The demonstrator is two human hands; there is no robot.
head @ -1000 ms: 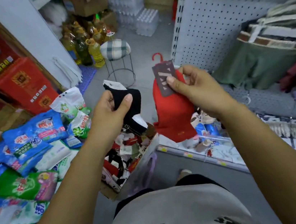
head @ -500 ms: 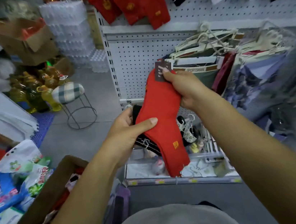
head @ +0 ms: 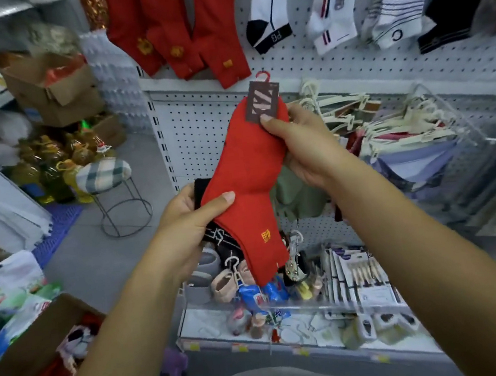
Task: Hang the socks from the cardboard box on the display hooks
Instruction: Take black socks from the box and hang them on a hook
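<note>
The right hand [head: 304, 148] pinches the top of a red sock [head: 247, 172], thumb pressed on its brown card label [head: 262, 100] below the red plastic hanger hook [head: 263, 75], while the left hand [head: 188, 224] grips the sock's middle, thumb across the front, together with a black sock [head: 218, 239] behind it. The red sock is held up before the white pegboard [head: 201, 131], below hung red socks [head: 174, 24]. The black sock is mostly hidden, and the cardboard box [head: 25, 352] at near left is cut off, its contents blurred.
</note>
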